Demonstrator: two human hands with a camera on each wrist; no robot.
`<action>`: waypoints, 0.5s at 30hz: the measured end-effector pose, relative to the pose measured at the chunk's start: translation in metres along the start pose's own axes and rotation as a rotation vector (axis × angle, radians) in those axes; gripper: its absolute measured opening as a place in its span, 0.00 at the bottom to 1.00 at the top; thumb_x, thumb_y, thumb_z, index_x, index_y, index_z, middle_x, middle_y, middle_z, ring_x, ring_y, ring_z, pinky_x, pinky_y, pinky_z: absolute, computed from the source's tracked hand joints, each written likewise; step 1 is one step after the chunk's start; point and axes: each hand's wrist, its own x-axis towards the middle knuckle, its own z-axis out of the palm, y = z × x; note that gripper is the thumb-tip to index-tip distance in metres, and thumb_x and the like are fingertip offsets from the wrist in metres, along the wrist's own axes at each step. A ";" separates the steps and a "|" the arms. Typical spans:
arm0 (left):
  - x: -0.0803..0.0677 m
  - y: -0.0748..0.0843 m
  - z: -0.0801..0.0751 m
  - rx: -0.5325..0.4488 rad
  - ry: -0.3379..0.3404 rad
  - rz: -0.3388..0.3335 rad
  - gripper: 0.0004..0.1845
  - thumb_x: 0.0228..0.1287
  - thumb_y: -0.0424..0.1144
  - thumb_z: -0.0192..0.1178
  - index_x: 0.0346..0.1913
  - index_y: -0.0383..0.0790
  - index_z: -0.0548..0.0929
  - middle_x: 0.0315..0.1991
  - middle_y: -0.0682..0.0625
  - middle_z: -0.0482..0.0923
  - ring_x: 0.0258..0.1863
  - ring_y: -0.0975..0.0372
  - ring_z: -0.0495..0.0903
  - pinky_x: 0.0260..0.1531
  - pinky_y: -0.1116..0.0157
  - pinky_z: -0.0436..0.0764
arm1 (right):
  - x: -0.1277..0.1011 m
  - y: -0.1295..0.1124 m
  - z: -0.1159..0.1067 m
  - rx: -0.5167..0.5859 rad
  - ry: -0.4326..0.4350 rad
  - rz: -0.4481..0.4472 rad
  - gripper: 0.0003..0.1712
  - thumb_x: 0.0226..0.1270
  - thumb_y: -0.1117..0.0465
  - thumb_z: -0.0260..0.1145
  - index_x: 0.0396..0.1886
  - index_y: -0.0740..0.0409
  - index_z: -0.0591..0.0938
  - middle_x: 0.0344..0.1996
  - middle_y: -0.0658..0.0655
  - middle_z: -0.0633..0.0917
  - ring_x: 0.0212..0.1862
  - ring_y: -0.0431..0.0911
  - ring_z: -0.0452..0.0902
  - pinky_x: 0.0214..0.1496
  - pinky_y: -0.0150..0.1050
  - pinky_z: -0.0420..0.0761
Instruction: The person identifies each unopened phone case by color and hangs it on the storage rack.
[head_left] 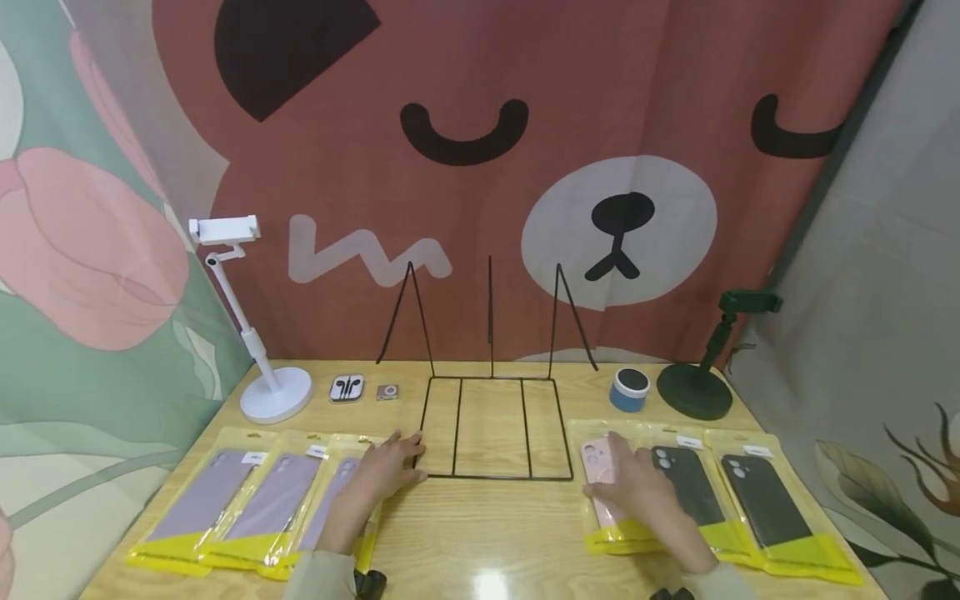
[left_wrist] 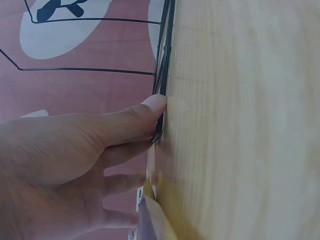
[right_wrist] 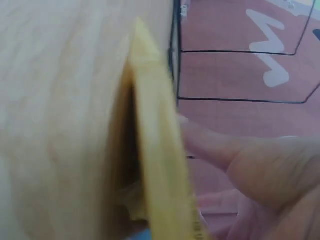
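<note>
My left hand [head_left: 390, 462] lies flat on the table, its wrist over the third purple phone-case packet [head_left: 337, 492]. Its straight fingers reach the front left corner of the black wire rack [head_left: 495, 477]. In the left wrist view, my left hand [left_wrist: 152, 140] has its thumb against the rack's wire [left_wrist: 165, 50]. My right hand [head_left: 633, 479] rests on the packet with the pink phone case [head_left: 597, 462], fingers laid over it. In the right wrist view, the yellow packet edge [right_wrist: 155, 150] stands a little off the table [right_wrist: 60, 125], with the fingers [right_wrist: 200, 135] behind it.
Two more purple case packets [head_left: 202, 500] lie at the left, and two black case packets [head_left: 772, 500] at the right. Along the back stand a white phone stand [head_left: 273, 396], an earphone case [head_left: 347, 387], a small player [head_left: 387, 392], a blue round speaker [head_left: 628, 390] and a green stand [head_left: 693, 392].
</note>
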 end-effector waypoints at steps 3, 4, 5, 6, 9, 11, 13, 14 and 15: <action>-0.001 -0.002 0.001 -0.001 -0.004 0.003 0.26 0.57 0.44 0.68 0.58 0.38 0.80 0.68 0.46 0.67 0.69 0.41 0.59 0.61 0.32 0.55 | 0.000 0.001 -0.012 0.061 0.013 -0.065 0.43 0.55 0.57 0.74 0.68 0.65 0.67 0.54 0.73 0.77 0.51 0.65 0.76 0.48 0.61 0.78; -0.001 -0.002 0.002 -0.004 -0.005 -0.001 0.26 0.57 0.44 0.68 0.58 0.38 0.80 0.68 0.46 0.67 0.69 0.41 0.59 0.61 0.32 0.55 | -0.001 0.001 -0.016 0.097 0.018 -0.087 0.39 0.56 0.61 0.73 0.67 0.64 0.69 0.52 0.71 0.79 0.49 0.63 0.78 0.46 0.57 0.80; -0.001 -0.002 0.002 -0.007 -0.004 -0.003 0.26 0.57 0.44 0.68 0.58 0.38 0.80 0.68 0.46 0.67 0.69 0.41 0.59 0.62 0.32 0.55 | -0.001 0.001 -0.020 0.127 0.028 -0.111 0.36 0.56 0.64 0.72 0.65 0.63 0.71 0.51 0.69 0.81 0.47 0.60 0.79 0.44 0.53 0.81; -0.001 -0.002 0.001 -0.009 -0.004 -0.006 0.26 0.57 0.44 0.68 0.59 0.38 0.80 0.68 0.46 0.67 0.69 0.41 0.59 0.62 0.32 0.54 | -0.001 0.001 -0.023 0.161 0.044 -0.135 0.34 0.56 0.66 0.72 0.64 0.62 0.73 0.50 0.67 0.82 0.44 0.57 0.80 0.42 0.50 0.82; -0.001 -0.003 0.001 -0.002 -0.001 -0.006 0.27 0.57 0.44 0.68 0.59 0.38 0.80 0.68 0.46 0.67 0.69 0.41 0.60 0.62 0.32 0.55 | -0.002 -0.002 -0.031 0.247 0.089 -0.205 0.29 0.56 0.66 0.73 0.60 0.57 0.79 0.49 0.63 0.84 0.39 0.48 0.81 0.35 0.40 0.80; -0.001 -0.002 0.001 -0.002 -0.003 -0.005 0.27 0.57 0.44 0.68 0.59 0.39 0.80 0.69 0.47 0.67 0.69 0.41 0.60 0.62 0.32 0.55 | -0.004 -0.007 -0.034 0.282 0.127 -0.257 0.27 0.56 0.65 0.73 0.57 0.54 0.81 0.50 0.60 0.84 0.38 0.45 0.80 0.36 0.37 0.80; 0.000 -0.002 0.000 0.000 -0.005 0.001 0.27 0.57 0.44 0.68 0.59 0.38 0.80 0.69 0.46 0.67 0.69 0.41 0.60 0.62 0.32 0.55 | -0.008 -0.016 -0.036 0.336 0.149 -0.292 0.25 0.55 0.65 0.74 0.55 0.52 0.83 0.48 0.58 0.85 0.37 0.43 0.80 0.37 0.35 0.81; 0.001 -0.002 0.000 0.000 -0.006 0.005 0.27 0.57 0.44 0.68 0.59 0.38 0.80 0.69 0.46 0.67 0.69 0.41 0.60 0.62 0.32 0.55 | -0.011 -0.021 -0.037 0.360 0.152 -0.300 0.24 0.56 0.64 0.74 0.54 0.51 0.83 0.46 0.57 0.85 0.36 0.42 0.80 0.36 0.34 0.81; 0.001 -0.002 0.000 0.000 -0.006 0.010 0.27 0.57 0.44 0.68 0.59 0.38 0.80 0.69 0.46 0.67 0.68 0.41 0.60 0.61 0.32 0.56 | -0.015 -0.027 -0.038 0.386 0.149 -0.306 0.23 0.56 0.63 0.73 0.54 0.49 0.84 0.44 0.54 0.85 0.35 0.41 0.79 0.36 0.34 0.80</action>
